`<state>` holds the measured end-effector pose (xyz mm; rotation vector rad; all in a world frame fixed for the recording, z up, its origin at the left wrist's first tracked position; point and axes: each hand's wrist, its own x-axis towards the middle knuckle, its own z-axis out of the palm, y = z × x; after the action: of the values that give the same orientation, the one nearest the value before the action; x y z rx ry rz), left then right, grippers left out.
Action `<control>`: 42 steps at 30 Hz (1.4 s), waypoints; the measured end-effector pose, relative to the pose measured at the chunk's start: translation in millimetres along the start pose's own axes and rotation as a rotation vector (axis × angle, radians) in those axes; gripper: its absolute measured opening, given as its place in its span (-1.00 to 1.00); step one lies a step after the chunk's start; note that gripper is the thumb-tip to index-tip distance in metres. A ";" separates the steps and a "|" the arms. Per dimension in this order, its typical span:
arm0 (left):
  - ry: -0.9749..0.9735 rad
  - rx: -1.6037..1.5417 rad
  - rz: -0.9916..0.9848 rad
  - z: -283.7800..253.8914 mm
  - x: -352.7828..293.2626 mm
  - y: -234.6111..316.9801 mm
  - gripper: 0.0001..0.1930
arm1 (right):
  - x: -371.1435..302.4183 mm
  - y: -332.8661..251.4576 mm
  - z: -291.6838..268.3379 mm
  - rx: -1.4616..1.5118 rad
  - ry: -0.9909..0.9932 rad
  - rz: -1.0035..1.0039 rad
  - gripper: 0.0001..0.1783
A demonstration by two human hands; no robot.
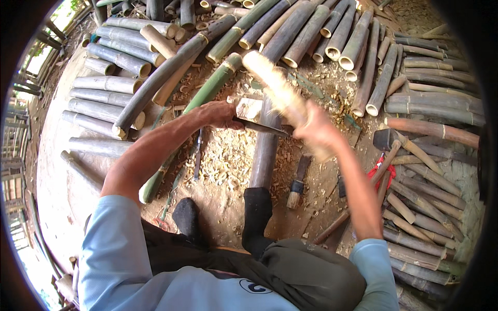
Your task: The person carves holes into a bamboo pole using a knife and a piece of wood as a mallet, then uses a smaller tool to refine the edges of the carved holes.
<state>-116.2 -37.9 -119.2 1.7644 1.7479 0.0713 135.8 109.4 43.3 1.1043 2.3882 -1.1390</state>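
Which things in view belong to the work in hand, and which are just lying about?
Apparently in use:
- dark blade, in the left hand
- blurred pale wooden piece, in the right hand
- grey bamboo pole, beneath the blade

Lying about:
- green bamboo pole
- short dark tool

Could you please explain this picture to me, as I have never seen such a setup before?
There is no machine: a person works bare-handed, and one wide fisheye camera on the head looks down, so straight edges bend. The left hand holds a dark, narrow blade across a grey bamboo length. The right hand grips a pale wooden club, blurred. A dark-socked foot is at the bamboo's near end. Pale shavings litter the ground, with a bristle-ended tool on the right and a green bamboo pole on the left.
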 end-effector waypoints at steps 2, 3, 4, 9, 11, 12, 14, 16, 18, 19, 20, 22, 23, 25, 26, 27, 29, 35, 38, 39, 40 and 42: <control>-0.103 -0.016 -0.047 -4.0 0.3 5.5 -0.35 | 6.5 -5.0 -53.0 -0.049 0.011 -0.011 0.06; -0.053 -0.016 -0.006 -7.6 -0.6 -1.9 -0.35 | -4.6 -23.7 -74.1 0.003 0.162 -0.167 0.01; -0.026 -0.029 0.042 -0.1 -2.6 -5.8 -0.34 | -17.8 -28.8 -87.5 0.076 0.279 -0.277 -0.07; -0.028 -0.063 0.108 -4.9 2.9 4.2 -0.33 | -0.9 18.2 -34.4 0.364 1.079 -0.809 -0.22; -0.034 -0.033 0.125 -9.3 4.4 10.4 -0.34 | 13.4 41.2 20.8 0.187 0.787 -0.644 -0.13; -0.100 -0.117 0.067 -5.9 3.7 4.4 -0.35 | 6.7 33.9 34.1 0.111 0.458 -0.382 -0.08; -0.304 -0.258 -0.131 -10.1 5.0 -6.7 -0.40 | 0.6 15.2 21.1 -0.026 -0.036 0.023 0.02; -0.488 -0.327 -0.212 -22.1 18.2 6.7 -0.48 | -0.3 40.2 5.2 -0.322 0.207 -0.129 0.08; -0.577 -0.347 -0.191 -29.5 18.1 8.3 -0.54 | -12.8 59.3 -8.7 0.009 0.333 -0.164 -0.01; -0.544 -0.269 -0.198 -37.6 16.4 11.4 -0.56 | -22.2 57.1 -11.3 0.202 0.353 -0.196 -0.04; -0.505 -0.184 -0.208 -49.9 17.6 13.4 -0.58 | -29.2 55.7 -14.3 0.436 0.320 -0.249 -0.06; -0.251 0.374 0.074 -71.7 31.3 34.3 -0.66 | -48.9 61.6 -10.5 0.787 0.304 -0.283 -0.16; -0.105 0.547 0.073 -77.4 34.2 51.9 -0.69 | -54.9 73.0 -3.7 0.841 0.353 -0.268 -0.25; 0.118 0.711 0.036 -76.0 21.3 81.0 -0.70 | -70.8 98.9 9.7 0.902 0.408 -0.180 -0.40; 0.178 0.677 0.030 -75.1 13.9 81.1 -0.69 | -78.7 106.4 15.5 0.913 0.402 -0.120 -0.46; 0.489 0.562 0.134 -46.8 2.4 50.9 -0.70 | -80.5 105.3 23.5 0.929 0.382 -0.081 -0.52; 0.604 0.373 0.130 -20.2 -20.9 60.1 -0.74 | -94.4 122.2 38.0 0.948 0.429 0.022 -0.61; 0.246 0.129 -0.101 62.5 -89.1 60.1 -0.74 | -106.2 134.3 65.0 0.952 0.318 0.131 -0.62; 0.229 0.092 -0.139 74.0 -97.3 59.2 -0.74 | -106.6 133.7 67.3 0.875 0.275 0.138 -0.56; 0.234 0.091 -0.141 75.6 -97.4 59.1 -0.75 | -106.4 133.5 67.6 0.860 0.276 0.129 -0.53; 0.239 0.089 -0.144 77.1 -97.4 58.8 -0.75 | -106.0 133.0 68.2 0.845 0.276 0.120 -0.50; 0.236 0.089 -0.150 79.7 -96.3 58.1 -0.76 | -105.0 133.0 68.9 0.804 0.290 0.077 -0.47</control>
<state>-38.8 -152.0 -117.0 1.7389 2.0763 0.1456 299.3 55.7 -18.9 1.6643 2.0583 -2.1237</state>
